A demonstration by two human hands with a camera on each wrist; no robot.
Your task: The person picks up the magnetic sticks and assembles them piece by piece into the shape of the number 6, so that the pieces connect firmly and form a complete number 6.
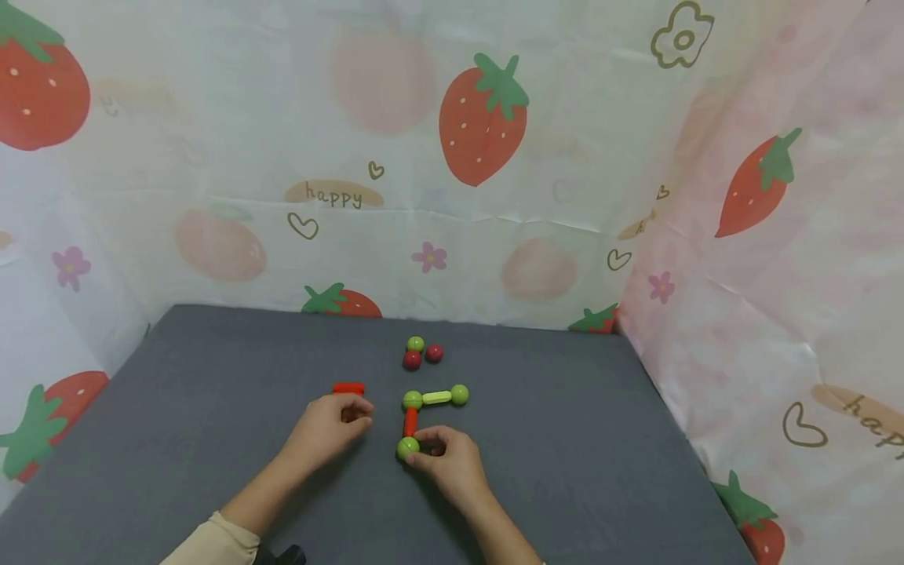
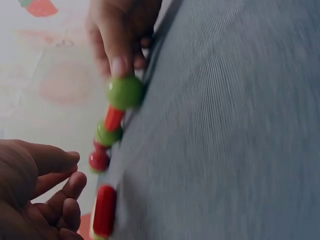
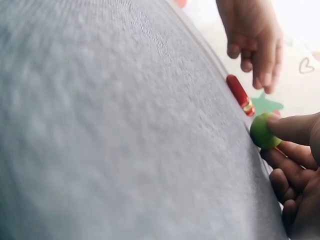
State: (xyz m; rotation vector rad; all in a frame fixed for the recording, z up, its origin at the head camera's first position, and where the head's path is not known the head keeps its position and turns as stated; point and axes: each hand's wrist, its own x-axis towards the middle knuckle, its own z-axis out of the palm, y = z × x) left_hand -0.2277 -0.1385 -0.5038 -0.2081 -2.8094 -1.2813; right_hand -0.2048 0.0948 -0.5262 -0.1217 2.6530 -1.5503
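My right hand [image 1: 455, 471] pinches the near green ball [image 1: 407, 448] between thumb and fingers, low over the grey cloth. A red rod [image 1: 410, 421] joins it to a second green ball [image 1: 413, 401]. From there a pale yellow-green rod [image 1: 437, 397] runs right to a third green ball [image 1: 460, 395]. My left hand [image 1: 326, 430] hovers left of this joined piece, fingers loosely bent with nothing between them. Just beyond it lies a loose red rod [image 1: 348, 388]; a pale yellow strip shows along its side in the left wrist view, and the hand partly hides that spot in the head view.
Toward the back of the grey table [image 1: 565, 439] sit a loose green ball [image 1: 415, 344] and two red balls, one at the left [image 1: 412, 360] and one at the right [image 1: 434, 353]. A strawberry-print curtain [image 1: 395, 157] hangs behind and along the sides.
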